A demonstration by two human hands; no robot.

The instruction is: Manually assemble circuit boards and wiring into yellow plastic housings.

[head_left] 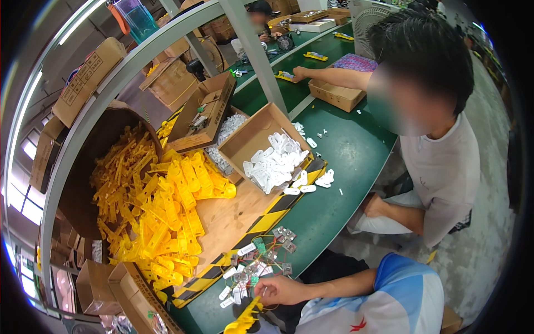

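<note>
My right hand reaches in from the lower right, its fingers curled and pinched together. A small pale thing shows between the fingertips, too small to name. Right below the fingers, a yellow plastic housing slants down to the lower edge; whether the fingers touch it I cannot tell. My left hand is not in view. Just beyond my right hand lies a cluster of white oval covers, small metal-coloured modules, green circuit boards and thin wires, on the green tabletop.
A large heap of yellow housings spills from a brown drum onto a wooden board edged with black-yellow tape. A cardboard box holds white covers. A co-worker at right reaches to another yellow housing. A metal post rises between.
</note>
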